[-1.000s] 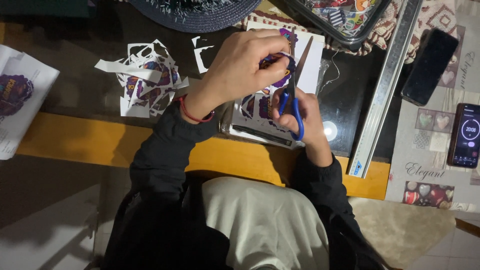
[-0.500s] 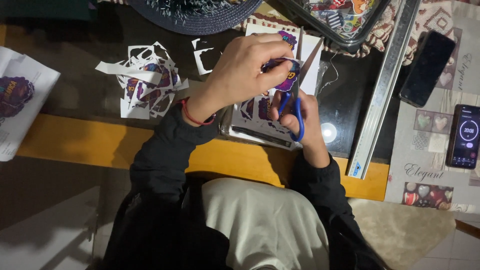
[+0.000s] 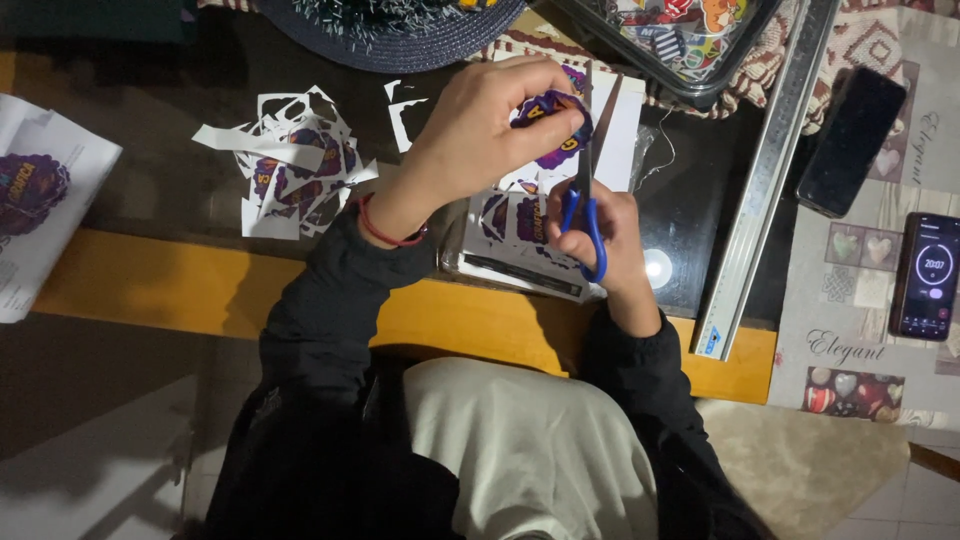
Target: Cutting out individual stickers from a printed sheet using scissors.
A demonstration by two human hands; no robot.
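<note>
- Two hands work above the middle of the frame: the left hand (image 3: 480, 140) pinches a purple scalloped cutout (image 3: 555, 125) between thumb and fingers, its grip closed on the paper, held up over the desk (image 3: 150, 290).
- The right hand (image 3: 605, 235) has its fingers through the blue handles of the scissors (image 3: 588, 190), grip closed on them; the blades point up the frame with their edges at the right side of the cutout, only narrowly parted as far as can be seen.
- Judging by its shape, the cutout is mostly freed from its sheet and the trimming around its edge looks well along; how much white border is left cannot be told, since fingers hide part of it.
- Below the hands lies a printed sheet (image 3: 520, 235) with more purple designs uncut, so more pieces seem to be left.
- A heap of paper offcuts (image 3: 290, 165) lies left of centre, sign of earlier pieces finished.
- Around: another printed page (image 3: 40, 200) at the left edge, a dark hat brim (image 3: 400, 35) at top, a tray of stickers (image 3: 690, 40) at upper right, a long metal ruler (image 3: 765, 180) running diagonally, and two phones (image 3: 850, 140) (image 3: 930, 275) at right.
- Nothing blocks the scissors; the ruler lies near the right hand.
</note>
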